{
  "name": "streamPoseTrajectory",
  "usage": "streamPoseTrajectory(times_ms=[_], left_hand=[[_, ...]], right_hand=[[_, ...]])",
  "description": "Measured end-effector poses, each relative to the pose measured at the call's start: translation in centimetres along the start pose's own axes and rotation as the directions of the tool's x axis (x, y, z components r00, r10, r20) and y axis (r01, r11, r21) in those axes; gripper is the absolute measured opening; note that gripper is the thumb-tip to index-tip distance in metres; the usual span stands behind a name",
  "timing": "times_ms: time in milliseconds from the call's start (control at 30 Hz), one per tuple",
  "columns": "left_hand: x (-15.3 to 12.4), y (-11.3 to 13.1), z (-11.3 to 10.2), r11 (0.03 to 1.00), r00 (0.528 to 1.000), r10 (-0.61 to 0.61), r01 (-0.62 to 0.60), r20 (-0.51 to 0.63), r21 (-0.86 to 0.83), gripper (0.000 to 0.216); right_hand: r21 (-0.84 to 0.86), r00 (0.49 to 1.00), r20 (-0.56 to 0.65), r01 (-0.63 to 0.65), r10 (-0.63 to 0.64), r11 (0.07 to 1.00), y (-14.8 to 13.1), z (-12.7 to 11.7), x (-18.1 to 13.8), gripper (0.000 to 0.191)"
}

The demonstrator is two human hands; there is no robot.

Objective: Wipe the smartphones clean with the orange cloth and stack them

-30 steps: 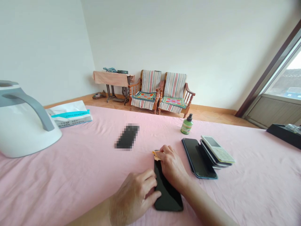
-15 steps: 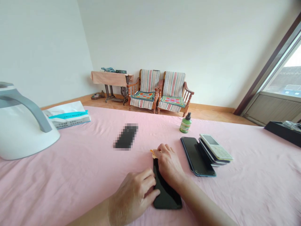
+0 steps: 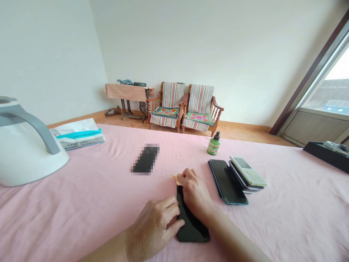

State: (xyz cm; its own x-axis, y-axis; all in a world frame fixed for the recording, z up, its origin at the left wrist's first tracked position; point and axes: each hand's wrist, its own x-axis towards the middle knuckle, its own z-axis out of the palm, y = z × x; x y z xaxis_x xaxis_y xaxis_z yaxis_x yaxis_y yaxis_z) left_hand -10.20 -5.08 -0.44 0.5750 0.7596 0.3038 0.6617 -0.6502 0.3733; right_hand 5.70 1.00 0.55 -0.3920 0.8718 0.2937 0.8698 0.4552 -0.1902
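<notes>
A black smartphone [image 3: 192, 229] lies flat on the pink cloth, its screen side dark and glossy. My left hand [image 3: 156, 222] grips its left edge, the thumb resting on the lower part and the fingers bent along the side. Over the phone's far end, my right hand [image 3: 195, 191] is closed on a small yellow-orange cloth [image 3: 177, 179] and presses it to the surface. Only a corner of that cloth shows past the fingers. To the right lies another dark phone [image 3: 226, 180], beside a stack of phones topped by a white keypad phone [image 3: 249, 171].
A pixelated dark rectangle [image 3: 145, 159] lies left of centre. Beyond the phones stands a green spray bottle [image 3: 213, 145]. A white kettle [image 3: 29, 153] and a tissue pack [image 3: 79, 134] are at left, a black tray [image 3: 327, 156] at far right. Two chairs [image 3: 200, 105] stand behind the table.
The whole view has shifted very slightly. Both hands keep nearly the same place on the phone, the right one still on the cloth at its far end.
</notes>
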Motion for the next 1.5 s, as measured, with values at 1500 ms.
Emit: streamPoseTrajectory(times_ms=[1500], left_hand=[[-0.2,-0.2,0.2,1.000,1.000,0.010,-0.010,-0.011,-0.028,0.003]], right_hand=[[-0.018,0.991,-0.060,-0.119,0.117,0.993,0.8,-0.3,0.2,0.027]])
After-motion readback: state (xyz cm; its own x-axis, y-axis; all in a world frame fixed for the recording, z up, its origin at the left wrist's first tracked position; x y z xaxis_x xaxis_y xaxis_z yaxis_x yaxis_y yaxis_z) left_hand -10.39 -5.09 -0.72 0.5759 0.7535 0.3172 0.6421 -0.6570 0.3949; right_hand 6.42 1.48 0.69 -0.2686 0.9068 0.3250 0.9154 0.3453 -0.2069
